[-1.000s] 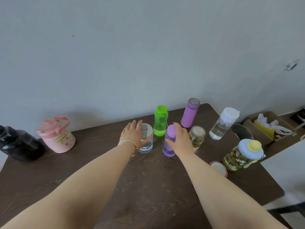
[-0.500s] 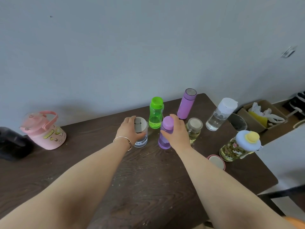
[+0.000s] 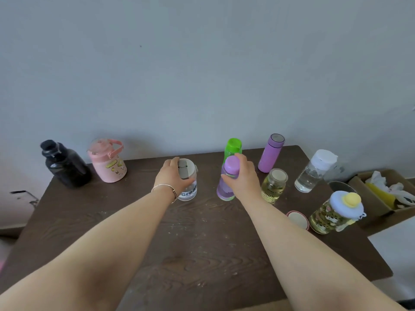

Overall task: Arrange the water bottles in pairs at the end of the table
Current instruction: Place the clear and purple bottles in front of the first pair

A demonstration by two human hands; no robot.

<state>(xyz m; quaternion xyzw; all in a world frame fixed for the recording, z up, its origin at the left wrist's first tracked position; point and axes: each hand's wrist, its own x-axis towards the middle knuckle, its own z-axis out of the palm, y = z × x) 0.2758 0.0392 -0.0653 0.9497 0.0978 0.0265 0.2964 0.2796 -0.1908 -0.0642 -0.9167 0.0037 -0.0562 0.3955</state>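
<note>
Dark wood grain fills the table (image 3: 202, 254), and I take the green bottle (image 3: 233, 147) near its far edge as my landmark. My right hand (image 3: 243, 178) wraps the purple translucent bottle (image 3: 224, 187) standing just in front of the green one, long axis upright, cap (image 3: 231, 164) up. My left hand (image 3: 173, 178) clasps the clear bottle (image 3: 188, 187) left of the green one, also upright; I think it rests on the table, though my fingers hide much of it. Right of the green bottle stands the lilac flask (image 3: 270, 156), leaning slightly. Far left sit the pink jug (image 3: 109, 163) and black jug (image 3: 65, 164).
</note>
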